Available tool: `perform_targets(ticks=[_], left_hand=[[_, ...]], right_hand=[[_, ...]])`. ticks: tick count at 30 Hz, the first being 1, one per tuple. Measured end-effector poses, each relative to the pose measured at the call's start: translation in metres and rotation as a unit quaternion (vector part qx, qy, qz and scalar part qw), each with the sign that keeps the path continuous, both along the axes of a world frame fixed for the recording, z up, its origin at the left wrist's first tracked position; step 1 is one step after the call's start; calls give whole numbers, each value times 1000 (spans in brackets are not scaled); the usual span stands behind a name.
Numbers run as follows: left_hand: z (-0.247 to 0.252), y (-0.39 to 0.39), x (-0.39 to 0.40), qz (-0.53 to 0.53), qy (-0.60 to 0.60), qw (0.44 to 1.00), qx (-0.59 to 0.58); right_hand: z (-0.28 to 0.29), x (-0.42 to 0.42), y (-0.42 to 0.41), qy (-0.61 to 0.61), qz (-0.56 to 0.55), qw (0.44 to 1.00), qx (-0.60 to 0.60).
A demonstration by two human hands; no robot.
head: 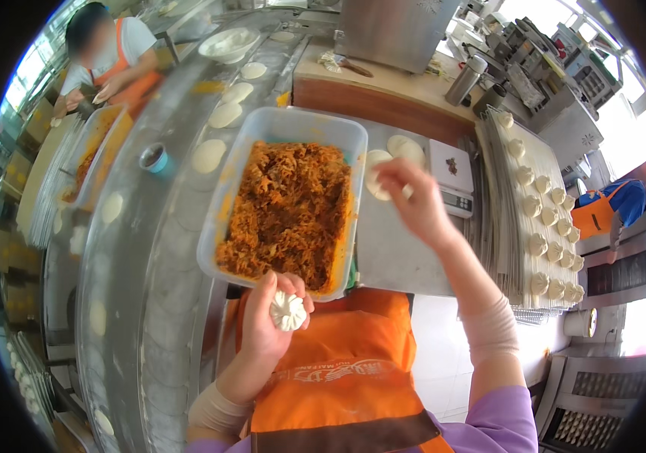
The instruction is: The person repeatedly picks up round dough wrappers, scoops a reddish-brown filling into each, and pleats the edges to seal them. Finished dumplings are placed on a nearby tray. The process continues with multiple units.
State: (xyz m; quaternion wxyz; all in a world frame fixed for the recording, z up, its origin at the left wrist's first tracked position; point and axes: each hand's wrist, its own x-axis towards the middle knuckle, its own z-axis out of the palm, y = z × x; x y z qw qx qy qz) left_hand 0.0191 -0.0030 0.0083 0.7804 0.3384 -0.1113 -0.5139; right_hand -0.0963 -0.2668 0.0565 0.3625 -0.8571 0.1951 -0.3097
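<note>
My left hand (269, 314) is closed around a pleated, white stuffed bun (288, 311), its gathered top facing up. Just beyond it, a translucent plastic tub (205, 249) holds a shredded orange-brown filling (294, 209). My right hand (413, 195) hovers over or touches round dough wrappers (378, 164) lying on the metal worktop (396, 255). A pale bit shows by its fingers, and whether they grip it is unclear. A further dough round (405, 150) lies beyond that hand.
A digital scale (452, 170) stands right of my right hand. Farther right, pleated buns fill a tray (518, 226) on a stack. Left of the tub, dough rounds (208, 156) lie along a conveyor (173, 266), near a blue cup (155, 159). Across it, a person (113, 62) works beside another filling tub (122, 127).
</note>
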Motion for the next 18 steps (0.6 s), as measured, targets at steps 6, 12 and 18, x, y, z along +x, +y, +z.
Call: perform_targets(ticks=[6, 12, 18], left_hand=[[5, -3, -3, 20, 9, 1000, -9], [21, -33, -23, -13, 55, 998, 16], [15, -52, -33, -32, 82, 995, 56]], right_hand=[[-30, -55, -145, 52, -216, 971, -92], [-132, -149, -258, 143, -365, 919, 41], [-164, -137, -288, 145, -360, 922, -5]])
